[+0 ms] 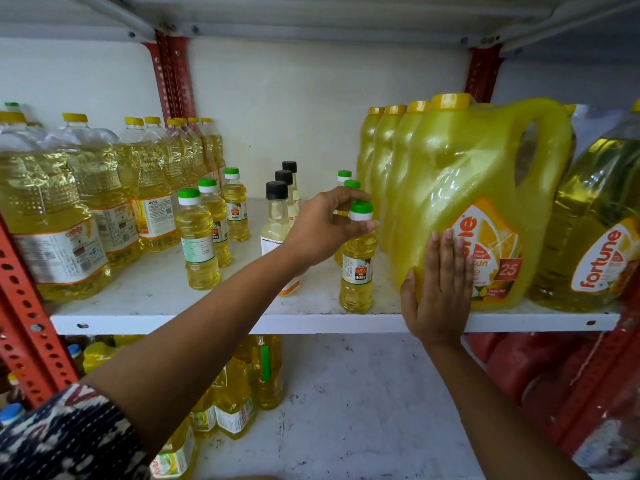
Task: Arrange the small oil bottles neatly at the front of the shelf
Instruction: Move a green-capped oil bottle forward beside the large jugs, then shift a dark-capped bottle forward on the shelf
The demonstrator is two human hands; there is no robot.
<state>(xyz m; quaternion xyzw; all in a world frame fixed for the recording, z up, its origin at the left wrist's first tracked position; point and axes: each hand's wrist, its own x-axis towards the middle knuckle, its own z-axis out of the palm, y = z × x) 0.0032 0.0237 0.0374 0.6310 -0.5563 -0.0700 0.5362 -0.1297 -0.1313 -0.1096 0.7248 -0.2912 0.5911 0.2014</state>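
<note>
My left hand (323, 225) grips the neck of a small green-capped oil bottle (356, 271) that stands upright near the front edge of the white shelf (207, 322). My right hand (438, 285) lies flat, fingers apart, against the front of a big yellow jug (478, 188). A row of three small green-capped bottles (199, 244) runs back on the left. Three black-capped pale bottles (277, 216) stand in the middle, partly hidden by my left arm. Two more green caps (348, 180) show behind my left hand.
Large clear oil bottles (59, 216) fill the shelf's left side. Yellow jugs line the right, with a Fortune bottle (602, 230) beyond them. Red perforated uprights (24, 306) frame the shelf. The shelf below holds more oil bottles (239, 403) and red packs (540, 375).
</note>
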